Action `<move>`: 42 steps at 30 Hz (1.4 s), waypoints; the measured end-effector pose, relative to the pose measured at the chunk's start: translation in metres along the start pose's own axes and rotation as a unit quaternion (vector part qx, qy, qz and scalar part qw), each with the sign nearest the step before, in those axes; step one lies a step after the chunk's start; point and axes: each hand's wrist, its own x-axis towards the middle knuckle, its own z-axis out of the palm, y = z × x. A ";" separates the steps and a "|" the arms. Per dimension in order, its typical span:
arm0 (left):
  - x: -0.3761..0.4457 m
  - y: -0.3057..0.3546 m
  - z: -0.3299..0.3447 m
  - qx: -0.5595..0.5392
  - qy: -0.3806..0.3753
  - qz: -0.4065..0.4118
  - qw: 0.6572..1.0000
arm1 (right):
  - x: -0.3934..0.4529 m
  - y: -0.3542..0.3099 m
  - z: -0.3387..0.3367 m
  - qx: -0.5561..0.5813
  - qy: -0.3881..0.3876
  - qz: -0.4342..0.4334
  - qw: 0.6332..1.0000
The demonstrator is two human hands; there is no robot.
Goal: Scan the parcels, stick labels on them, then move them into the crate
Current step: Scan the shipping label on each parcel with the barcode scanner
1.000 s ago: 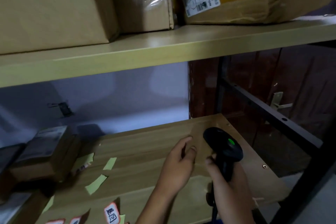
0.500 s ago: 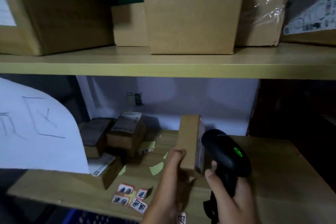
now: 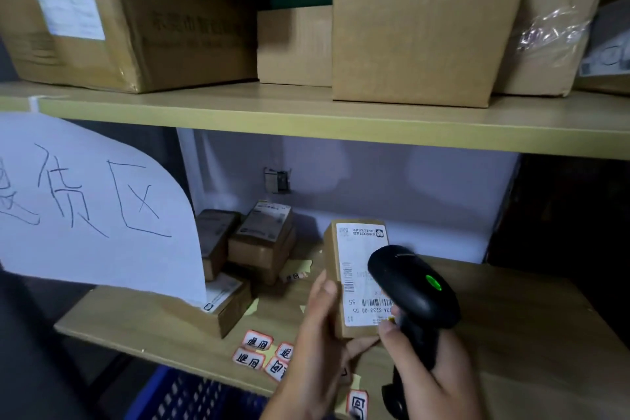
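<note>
My left hand (image 3: 317, 327) holds a small brown parcel (image 3: 351, 269) upright above the lower shelf, its white shipping label facing me. My right hand (image 3: 426, 375) grips a black barcode scanner (image 3: 412, 286) with a green light lit. The scanner's head overlaps the label's right side and points at it. Red-bordered return labels (image 3: 259, 349) lie on the shelf front just left of my left hand. Another label (image 3: 358, 404) lies near the shelf edge. A blue crate (image 3: 191, 395) shows below the shelf at the bottom left.
Several small brown parcels (image 3: 262, 239) are stacked at the back left of the lower wooden shelf (image 3: 531, 334). A white handwritten paper sign (image 3: 85, 208) hangs from the upper shelf (image 3: 306, 112), which carries large cardboard boxes (image 3: 419, 27). Yellow paper scraps (image 3: 300, 264) lie on the shelf.
The view swung left. My left hand, empty a second ago, picked up the parcel and turned its label towards me. The scanner rose against the label.
</note>
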 end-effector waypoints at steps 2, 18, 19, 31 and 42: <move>-0.002 -0.004 0.001 0.017 0.002 0.017 1.000 | -0.002 -0.003 -0.001 -0.012 -0.009 -0.006 1.000; -0.005 -0.014 0.014 -0.122 0.081 0.022 0.989 | -0.003 -0.003 0.000 0.024 0.029 0.001 0.999; -0.010 -0.019 0.018 -0.122 0.079 0.006 0.989 | -0.002 -0.004 0.000 0.032 0.029 0.000 0.999; -0.026 0.010 -0.035 -0.016 0.036 -0.002 0.999 | 0.017 -0.001 -0.026 0.060 0.006 0.045 0.997; -0.010 -0.001 -0.040 0.017 0.084 0.082 0.993 | -0.010 -0.006 -0.002 0.014 0.036 0.027 0.999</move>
